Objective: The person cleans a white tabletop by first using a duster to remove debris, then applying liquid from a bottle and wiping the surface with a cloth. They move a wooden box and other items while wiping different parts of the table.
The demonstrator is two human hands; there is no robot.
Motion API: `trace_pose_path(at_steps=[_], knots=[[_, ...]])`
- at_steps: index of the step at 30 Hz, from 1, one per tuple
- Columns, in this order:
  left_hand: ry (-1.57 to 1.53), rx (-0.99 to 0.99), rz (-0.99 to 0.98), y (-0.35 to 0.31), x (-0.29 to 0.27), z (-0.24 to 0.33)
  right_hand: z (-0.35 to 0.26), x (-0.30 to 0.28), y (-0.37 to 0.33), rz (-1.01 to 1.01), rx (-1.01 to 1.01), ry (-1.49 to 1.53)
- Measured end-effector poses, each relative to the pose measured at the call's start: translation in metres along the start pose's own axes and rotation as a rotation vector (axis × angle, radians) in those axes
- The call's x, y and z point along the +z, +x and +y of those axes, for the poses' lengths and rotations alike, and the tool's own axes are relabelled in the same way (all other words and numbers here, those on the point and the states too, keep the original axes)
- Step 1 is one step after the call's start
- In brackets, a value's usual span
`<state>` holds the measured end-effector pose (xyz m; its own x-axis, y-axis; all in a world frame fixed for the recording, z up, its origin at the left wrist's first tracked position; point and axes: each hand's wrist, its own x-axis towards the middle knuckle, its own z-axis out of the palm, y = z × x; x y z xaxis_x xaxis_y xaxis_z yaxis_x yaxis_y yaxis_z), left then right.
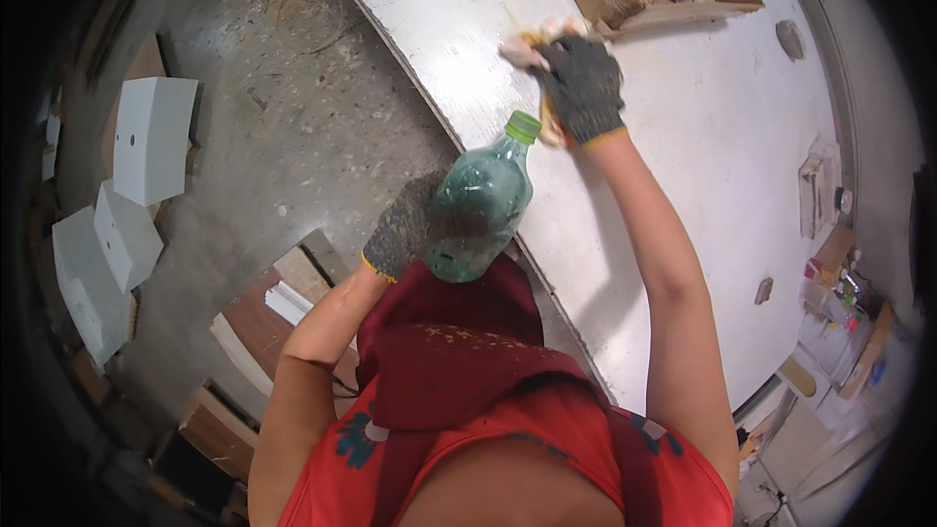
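Note:
My left hand (402, 224), in a dark knit glove with a yellow cuff, is wrapped round a clear greenish plastic bottle (478, 200). The bottle leans to the upper right at the near edge of a white panel, its green cap (524, 125) on. My right hand (583, 86), gloved alike, presses a crumpled cloth (527, 47) of pale and yellow colours flat on the white panel (703, 195). The cloth shows past the fingertips and below the palm; the fingers themselves are partly blurred.
An open wooden box (673, 12) with odds and ends stands at the panel's far side. Small blocks (790, 40) lie along its right part. White boards (151, 141) lean at the left above the concrete floor (283, 127). Wood pieces (268, 317) lie near my left elbow.

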<state>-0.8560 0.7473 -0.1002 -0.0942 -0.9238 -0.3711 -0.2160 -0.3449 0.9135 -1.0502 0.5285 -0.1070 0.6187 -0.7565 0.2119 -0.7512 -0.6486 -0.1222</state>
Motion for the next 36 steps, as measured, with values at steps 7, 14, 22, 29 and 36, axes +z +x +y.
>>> trace_pose_path(at_steps=[7,14,22,29,36], knots=[[-0.280,-0.106,-0.027,-0.017,-0.006,0.037,0.000,-0.023,-0.022,-0.117,-0.016,-0.012],[-0.261,-0.113,0.033,-0.021,-0.007,0.023,-0.003,-0.029,-0.017,-0.252,-0.001,-0.009],[-0.197,-0.099,0.020,-0.020,-0.009,0.020,0.017,-0.012,0.008,-0.094,-0.065,-0.027],[-0.414,-0.172,-0.005,-0.026,-0.010,0.023,0.013,-0.020,-0.007,-0.112,-0.083,-0.066],[-0.220,-0.112,0.051,-0.027,-0.012,0.020,0.013,-0.014,-0.008,-0.138,-0.039,-0.043]])
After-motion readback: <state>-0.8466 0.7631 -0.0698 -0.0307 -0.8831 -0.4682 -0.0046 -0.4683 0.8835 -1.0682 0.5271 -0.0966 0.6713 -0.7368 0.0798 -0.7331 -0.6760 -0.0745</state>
